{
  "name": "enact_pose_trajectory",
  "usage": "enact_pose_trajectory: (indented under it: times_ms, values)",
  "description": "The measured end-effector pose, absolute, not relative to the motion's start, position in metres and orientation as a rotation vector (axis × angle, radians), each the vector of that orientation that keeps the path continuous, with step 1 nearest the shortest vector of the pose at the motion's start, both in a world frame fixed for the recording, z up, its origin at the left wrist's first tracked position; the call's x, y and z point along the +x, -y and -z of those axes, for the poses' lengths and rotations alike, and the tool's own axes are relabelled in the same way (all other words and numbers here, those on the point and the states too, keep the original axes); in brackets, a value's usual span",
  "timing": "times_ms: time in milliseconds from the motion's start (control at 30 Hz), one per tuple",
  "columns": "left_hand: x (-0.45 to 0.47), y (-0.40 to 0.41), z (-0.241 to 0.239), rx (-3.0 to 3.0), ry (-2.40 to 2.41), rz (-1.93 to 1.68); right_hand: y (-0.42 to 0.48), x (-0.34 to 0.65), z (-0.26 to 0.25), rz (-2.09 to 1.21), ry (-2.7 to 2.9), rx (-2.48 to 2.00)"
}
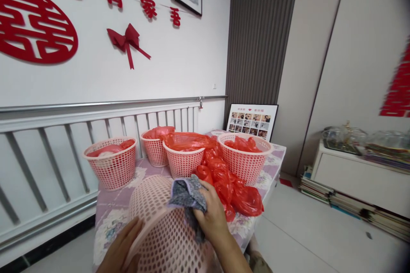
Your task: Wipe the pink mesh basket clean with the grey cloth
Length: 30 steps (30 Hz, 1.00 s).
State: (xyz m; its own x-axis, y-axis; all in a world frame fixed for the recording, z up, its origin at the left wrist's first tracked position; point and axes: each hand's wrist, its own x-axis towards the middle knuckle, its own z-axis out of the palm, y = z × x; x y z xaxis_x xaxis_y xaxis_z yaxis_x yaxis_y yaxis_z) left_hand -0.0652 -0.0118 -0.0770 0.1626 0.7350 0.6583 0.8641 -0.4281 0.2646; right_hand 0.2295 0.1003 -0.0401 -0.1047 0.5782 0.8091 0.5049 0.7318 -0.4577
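Observation:
A pink perforated plastic basket [150, 196] lies tilted in front of me, its mouth turned toward me. My left hand [123, 245] grips its rim on the near left side. In my right hand [211, 211] is a grey cloth [187, 192] with a light purple edge, bunched over the far right part of the rim. Part of the cloth hangs inside the basket. Just beyond the right hand, red plastic bags [226, 179] lie in a crumpled heap.
Behind stand more pink baskets with red bags in them: one at the left [112, 166], one at the back [156, 151], a middle one [184, 162] and one at the right [246, 162]. A flowered tablecloth [107, 226] covers the table, beside a white radiator [54, 158].

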Motion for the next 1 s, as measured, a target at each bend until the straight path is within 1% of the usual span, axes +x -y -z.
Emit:
enact_pose_trajectory:
  times_ms: [100, 167, 267, 367, 600, 700, 833, 933, 1000]
  values:
    - [-0.051, 0.003, 0.064, -2.225, 1.601, 1.104, -0.093, 0.212, 0.013, 0.095, 1.977, -0.741]
    - [-0.045, -0.001, 0.057, -2.208, 1.617, 1.098, -0.088, 0.201, 0.006, 0.159, 2.067, -0.684]
    - [-0.041, -0.003, 0.052, -2.225, 1.619, 1.073, -0.085, 0.194, 0.010, 0.160, 2.055, -0.696]
    - [-0.043, -0.003, 0.054, -2.250, 1.595, 1.043, -0.088, 0.200, 0.025, 0.127, 1.948, -0.740]
    - [-0.050, 0.004, 0.059, -2.253, 1.561, 1.051, -0.106, 0.230, 0.070, -0.154, 1.643, -0.920]
    - [-0.052, 0.009, 0.061, -2.231, 1.611, 1.088, -0.105, 0.241, 0.100, -0.282, 1.480, -1.046]
    - [-0.056, 0.014, 0.068, -2.214, 1.670, 1.141, -0.091, 0.244, 0.146, -0.546, 1.225, -1.241]
    - [-0.060, 0.014, 0.073, -2.227, 1.670, 1.159, -0.081, 0.242, 0.169, -0.683, 1.112, -1.260]
    - [-0.062, 0.013, 0.076, -2.231, 1.688, 1.171, -0.080, 0.240, 0.173, -0.725, 1.088, -1.237]
